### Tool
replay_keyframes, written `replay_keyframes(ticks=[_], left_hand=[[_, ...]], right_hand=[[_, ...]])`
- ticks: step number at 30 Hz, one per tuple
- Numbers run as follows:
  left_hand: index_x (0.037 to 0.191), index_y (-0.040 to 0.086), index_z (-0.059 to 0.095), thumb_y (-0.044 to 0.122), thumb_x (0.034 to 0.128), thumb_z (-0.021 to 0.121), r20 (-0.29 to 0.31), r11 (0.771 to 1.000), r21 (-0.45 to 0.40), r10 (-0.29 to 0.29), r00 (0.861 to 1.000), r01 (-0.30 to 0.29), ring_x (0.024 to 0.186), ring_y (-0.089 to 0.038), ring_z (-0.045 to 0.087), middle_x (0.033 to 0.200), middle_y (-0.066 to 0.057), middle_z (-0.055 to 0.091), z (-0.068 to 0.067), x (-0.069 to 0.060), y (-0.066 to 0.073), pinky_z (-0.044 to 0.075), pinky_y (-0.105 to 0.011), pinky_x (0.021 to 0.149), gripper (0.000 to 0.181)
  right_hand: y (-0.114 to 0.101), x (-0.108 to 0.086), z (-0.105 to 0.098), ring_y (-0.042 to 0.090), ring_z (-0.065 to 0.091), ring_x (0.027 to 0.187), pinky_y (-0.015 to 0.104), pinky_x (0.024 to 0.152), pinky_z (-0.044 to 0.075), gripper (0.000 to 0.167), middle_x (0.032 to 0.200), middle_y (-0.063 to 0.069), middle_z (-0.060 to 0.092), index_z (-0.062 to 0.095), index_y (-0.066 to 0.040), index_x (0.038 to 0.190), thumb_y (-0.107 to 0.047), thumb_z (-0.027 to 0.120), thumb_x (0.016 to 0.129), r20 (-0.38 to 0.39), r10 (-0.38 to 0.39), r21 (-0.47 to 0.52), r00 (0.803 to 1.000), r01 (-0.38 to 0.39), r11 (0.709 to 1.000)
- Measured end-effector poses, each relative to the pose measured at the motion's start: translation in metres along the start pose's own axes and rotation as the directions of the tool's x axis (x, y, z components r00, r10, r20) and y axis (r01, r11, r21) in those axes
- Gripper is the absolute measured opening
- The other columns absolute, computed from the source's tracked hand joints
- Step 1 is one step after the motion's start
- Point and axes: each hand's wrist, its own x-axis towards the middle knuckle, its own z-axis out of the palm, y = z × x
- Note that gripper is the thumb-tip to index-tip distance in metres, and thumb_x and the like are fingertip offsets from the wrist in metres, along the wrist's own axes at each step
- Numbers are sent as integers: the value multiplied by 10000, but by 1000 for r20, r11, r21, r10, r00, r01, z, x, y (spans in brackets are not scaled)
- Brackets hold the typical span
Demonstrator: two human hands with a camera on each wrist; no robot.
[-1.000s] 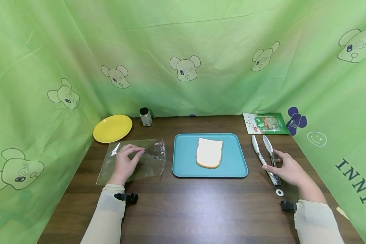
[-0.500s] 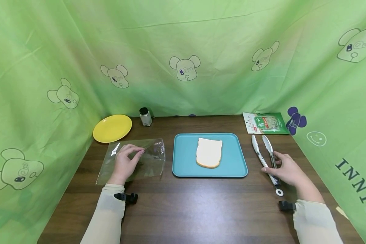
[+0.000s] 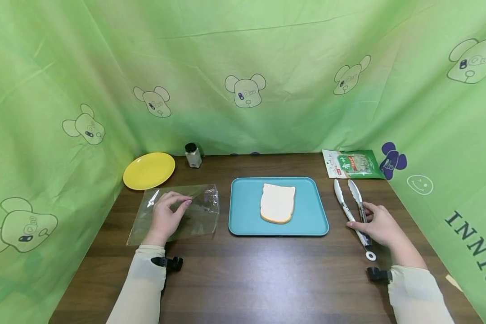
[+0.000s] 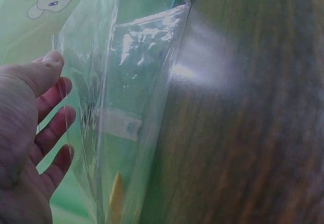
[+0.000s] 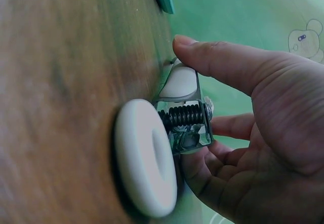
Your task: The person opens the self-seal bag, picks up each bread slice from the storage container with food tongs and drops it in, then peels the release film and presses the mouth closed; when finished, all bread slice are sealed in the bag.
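Note:
My left hand (image 3: 168,216) pinches a clear plastic bag (image 3: 204,213) between thumb and fingertips, lifting its upper layer a little off the wooden table. The left wrist view has the bag (image 4: 136,72) hanging from the fingers, its film creased. On the right, my right hand (image 3: 382,225) holds metal tongs (image 3: 355,193) lying on the table, thumb on one arm and fingers on the other. The tongs' tips stand apart. Their white ring (image 5: 144,158) and spring show close up in the right wrist view. Between the hands, a slice of bread (image 3: 277,203) lies on a blue tray (image 3: 243,225).
A yellow plate (image 3: 149,171) stands at the back left, with a black-capped shaker jar (image 3: 193,155) to its right. At the back right lies a green and white food packet (image 3: 354,164). A green patterned curtain (image 3: 243,130) encloses the back and sides of the table.
My right hand and wrist have shifted very slightly left, still on the tongs. The left hand, bag, tray and bread look the same.

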Motion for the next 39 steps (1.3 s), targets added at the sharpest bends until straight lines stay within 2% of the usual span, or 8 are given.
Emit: replay_keyframes(ticks=[9, 18, 27, 36, 39], left_hand=[[1048, 209, 830, 221, 963, 794, 2, 1000, 3, -4, 1000, 4, 995, -159, 595, 995, 86, 705, 0, -1, 0, 473, -422, 839, 92], [1041, 198, 830, 207, 959, 798, -2, 1000, -1, 13, 1000, -13, 995, -151, 599, 997, 83, 708, -1, 0, 0, 483, -478, 833, 89], [1039, 188, 830, 193, 959, 797, 4, 1000, 6, 15, 1000, -15, 989, -145, 600, 992, 82, 707, 0, 0, 1, 484, -462, 832, 86], [1038, 187, 830, 191, 959, 797, 7, 1000, 3, 12, 1000, -12, 995, -152, 603, 986, 80, 707, 0, 0, 0, 482, -474, 840, 86], [1040, 189, 830, 193, 961, 795, 6, 1000, 2, 17, 1000, -17, 994, -146, 602, 987, 85, 707, 0, 0, 0, 478, -442, 837, 86]], right_hand=[[-1, -1, -2, 430, 601, 1009, 453, 771, 519, 1041, 1139, 342, 528, 383, 222, 1457, -493, 850, 860, 10, 11, -12, 1000, -11, 1000], [-1, -3, 0, 399, 607, 975, 370, 716, 494, 962, 1110, 304, 524, 422, 192, 1452, -429, 856, 859, -29, -15, -23, 999, 14, 1000], [3, -3, 1, 396, 591, 966, 403, 741, 467, 850, 1120, 304, 523, 464, 173, 1423, -284, 870, 834, -63, -26, -26, 998, 24, 999], [5, -2, 1, 416, 597, 998, 435, 771, 480, 777, 1146, 307, 573, 486, 143, 1408, -256, 836, 841, -81, -31, -20, 996, 29, 999], [5, -2, 1, 403, 588, 985, 428, 762, 470, 745, 1123, 296, 588, 498, 141, 1396, -241, 822, 845, -94, -36, -17, 995, 35, 999]])
